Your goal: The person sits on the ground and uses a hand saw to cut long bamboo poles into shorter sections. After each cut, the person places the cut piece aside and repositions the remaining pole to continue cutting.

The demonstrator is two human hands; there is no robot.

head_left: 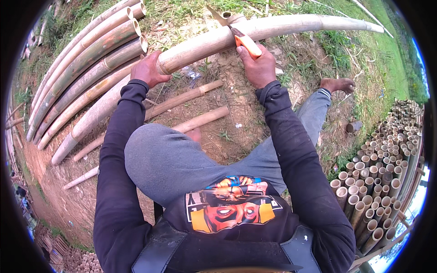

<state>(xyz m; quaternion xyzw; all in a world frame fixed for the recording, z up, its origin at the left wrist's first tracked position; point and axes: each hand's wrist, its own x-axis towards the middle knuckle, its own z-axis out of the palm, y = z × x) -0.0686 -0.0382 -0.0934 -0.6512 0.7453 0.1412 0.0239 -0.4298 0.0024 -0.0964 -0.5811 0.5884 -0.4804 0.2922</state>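
Note:
A long, pale bamboo pole [291, 27] runs across in front of me, from the ground at the lower left to the far right. My left hand [148, 70] is closed around it beside a node. In my right hand [258, 66] is a hand saw [248, 44] with an orange handle, its fingers wrapped round the grip. The saw's blade lies across the pole, its tip pointing up and away to the left. Whether the teeth have cut in cannot be made out. A short bamboo stub [236, 18] shows just behind the pole near the blade.
Several bamboo poles [107, 36] lie side by side at the left. Two thinner poles [202, 119] rest on the dirt below the pole. A large stack of cut bamboo [368, 191] stands at the right. My bare foot [337, 85] is on the grassy ground, near a short piece [353, 126].

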